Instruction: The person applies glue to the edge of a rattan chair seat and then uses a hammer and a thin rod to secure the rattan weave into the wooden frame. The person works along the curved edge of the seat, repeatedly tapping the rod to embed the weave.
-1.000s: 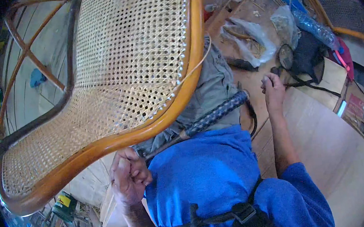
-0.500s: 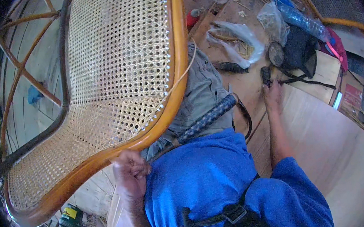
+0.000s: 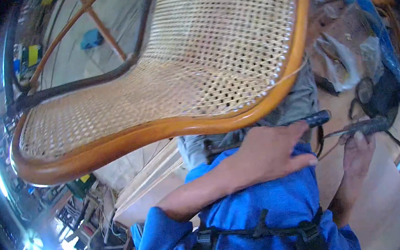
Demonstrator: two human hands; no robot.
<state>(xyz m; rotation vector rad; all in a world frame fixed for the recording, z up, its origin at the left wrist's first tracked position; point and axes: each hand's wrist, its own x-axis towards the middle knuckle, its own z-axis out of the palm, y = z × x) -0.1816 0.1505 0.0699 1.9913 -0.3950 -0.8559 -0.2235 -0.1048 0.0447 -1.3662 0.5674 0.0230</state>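
A chair seat of woven cane (image 3: pixel 195 81) in a glossy brown bent frame (image 3: pixel 171 128) rises before me above my lap. My left hand (image 3: pixel 273 151) reaches across my lap to the right, its thumb apart from its fingers and nothing seen in it. The fingertips lie over or close beside a tool with a dark textured handle (image 3: pixel 319 118) on my lap. To the right, my right hand (image 3: pixel 358 147) grips an awl-like tool (image 3: pixel 368 127) with a dark handle, its thin pointed shaft toward my left hand. A loose cane strand (image 3: pixel 297 72) hangs over the frame's edge.
A black bag (image 3: pixel 385 98) and a clear plastic bag with cane scraps (image 3: pixel 340 64) lie at the right on a wooden surface. Pale boards (image 3: pixel 152 179) are stacked at my left. Dark clutter (image 3: pixel 87 215) fills the lower left, near a bright light.
My left hand has swung from beside the frame's lower edge across my lap to the right. My right hand has lifted the awl-like tool from near the black bag. The view has shifted.
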